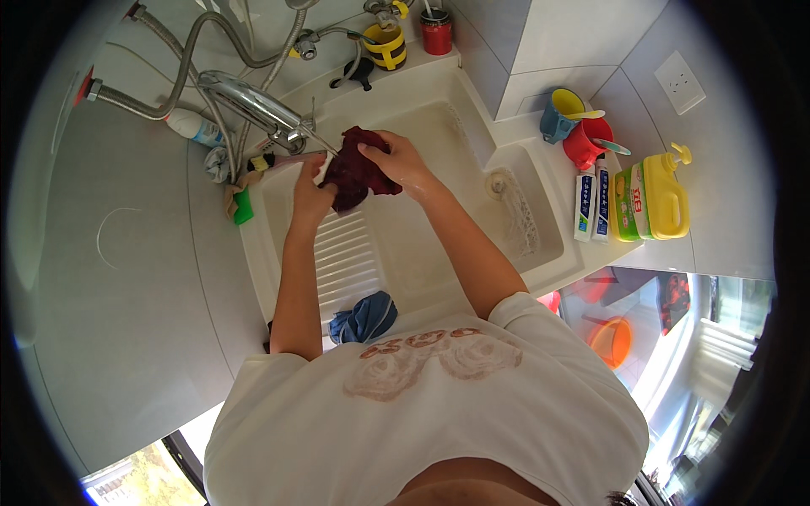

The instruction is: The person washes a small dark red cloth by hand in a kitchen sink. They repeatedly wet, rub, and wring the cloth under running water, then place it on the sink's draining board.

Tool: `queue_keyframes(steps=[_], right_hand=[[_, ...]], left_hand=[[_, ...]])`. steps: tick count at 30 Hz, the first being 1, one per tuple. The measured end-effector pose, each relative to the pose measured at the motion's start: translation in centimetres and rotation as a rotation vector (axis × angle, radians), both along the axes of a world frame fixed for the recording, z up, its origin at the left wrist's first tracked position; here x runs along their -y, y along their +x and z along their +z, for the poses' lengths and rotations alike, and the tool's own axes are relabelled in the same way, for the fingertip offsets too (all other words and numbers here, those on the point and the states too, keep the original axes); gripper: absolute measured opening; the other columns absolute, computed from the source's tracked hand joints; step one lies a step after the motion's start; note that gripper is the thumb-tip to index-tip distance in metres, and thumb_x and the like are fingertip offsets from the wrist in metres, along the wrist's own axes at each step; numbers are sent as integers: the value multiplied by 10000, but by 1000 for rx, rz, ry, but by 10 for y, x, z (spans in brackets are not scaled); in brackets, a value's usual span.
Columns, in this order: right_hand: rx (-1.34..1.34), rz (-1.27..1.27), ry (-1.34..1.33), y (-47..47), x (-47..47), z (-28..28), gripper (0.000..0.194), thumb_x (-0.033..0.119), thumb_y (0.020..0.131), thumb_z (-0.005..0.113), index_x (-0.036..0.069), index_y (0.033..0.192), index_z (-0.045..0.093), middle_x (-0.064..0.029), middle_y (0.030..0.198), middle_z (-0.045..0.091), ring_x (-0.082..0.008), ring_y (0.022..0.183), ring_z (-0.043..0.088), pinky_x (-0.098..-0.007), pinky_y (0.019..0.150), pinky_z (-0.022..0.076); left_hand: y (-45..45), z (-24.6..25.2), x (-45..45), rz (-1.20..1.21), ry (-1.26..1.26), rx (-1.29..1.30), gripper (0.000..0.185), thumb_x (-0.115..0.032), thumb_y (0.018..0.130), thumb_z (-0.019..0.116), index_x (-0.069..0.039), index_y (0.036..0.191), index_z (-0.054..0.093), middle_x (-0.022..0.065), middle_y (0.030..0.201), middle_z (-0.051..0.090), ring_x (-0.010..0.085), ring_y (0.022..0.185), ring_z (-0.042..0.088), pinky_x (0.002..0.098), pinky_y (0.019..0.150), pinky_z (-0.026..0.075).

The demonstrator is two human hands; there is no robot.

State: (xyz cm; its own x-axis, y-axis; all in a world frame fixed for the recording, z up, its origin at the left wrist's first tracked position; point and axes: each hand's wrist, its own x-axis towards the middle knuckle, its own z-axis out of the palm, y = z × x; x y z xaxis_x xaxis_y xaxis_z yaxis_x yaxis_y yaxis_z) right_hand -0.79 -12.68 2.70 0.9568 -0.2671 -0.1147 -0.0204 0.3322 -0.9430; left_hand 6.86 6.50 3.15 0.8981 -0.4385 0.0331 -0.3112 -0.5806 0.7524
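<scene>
A wet maroon cloth (355,166) hangs between my hands beneath the chrome faucet (253,104), and a stream of water runs onto it. On its right part, my right hand (400,163) grips the fabric with the thumb on top. My left hand (312,195) holds the lower left edge between thumb and fingers. Below the cloth is the white laundry sink (417,246) with its ribbed washboard (345,253). A bunched blue cloth (364,318) rests at the washboard's near end, close to my body.
Foam lies by the drain (497,185). Along the right ledge stand a blue cup (559,117), a red cup (585,142), toothpaste tubes (583,205) and a yellow pump jug (664,202). Scrub brush (261,162), green block (242,206) and white bottle (195,128) sit left.
</scene>
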Motion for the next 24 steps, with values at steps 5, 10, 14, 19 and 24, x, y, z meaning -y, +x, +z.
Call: queue_keyframes(steps=[5,10,14,19,24], right_hand=[[138,22,-80,5,-7,14,319,195,963,643,38,1240,624,-70,1039,709,-183,937,657,-308,855,523],[226,-200,-394,10,7,13,274,170,950,630,51,1198,622,-135,1028,718,-277,943,689,-347,847,530],[173,-328,-455,9,18,14,323,154,909,668,65,1215,617,-146,1024,720,-322,920,697,-372,829,540],[139,-242,-416,3,7,28,394,106,819,717,65,1201,634,-165,1015,710,-341,932,678,-381,843,527],[250,15,-513,-3,-4,47,482,-27,754,614,77,1223,649,-190,1085,694,-349,1018,648,-386,891,504]], left_hand=[[-27,-14,18,-155,-346,-333,583,23,805,701,-46,1360,536,82,1298,617,196,1222,563,357,1032,456],[-22,-12,14,-130,-439,-543,535,-31,869,687,-34,1367,493,56,1170,670,154,1087,615,316,997,460],[-9,-18,0,-130,-175,-557,532,0,885,623,-17,1384,438,86,1086,680,164,1040,624,333,944,499],[-14,-41,2,-116,15,-533,679,-12,801,687,-24,1404,375,113,1000,651,207,979,636,348,845,543],[-36,-64,27,-260,-137,-73,842,-127,741,834,-15,1440,378,155,1157,659,249,1071,643,334,932,516]])
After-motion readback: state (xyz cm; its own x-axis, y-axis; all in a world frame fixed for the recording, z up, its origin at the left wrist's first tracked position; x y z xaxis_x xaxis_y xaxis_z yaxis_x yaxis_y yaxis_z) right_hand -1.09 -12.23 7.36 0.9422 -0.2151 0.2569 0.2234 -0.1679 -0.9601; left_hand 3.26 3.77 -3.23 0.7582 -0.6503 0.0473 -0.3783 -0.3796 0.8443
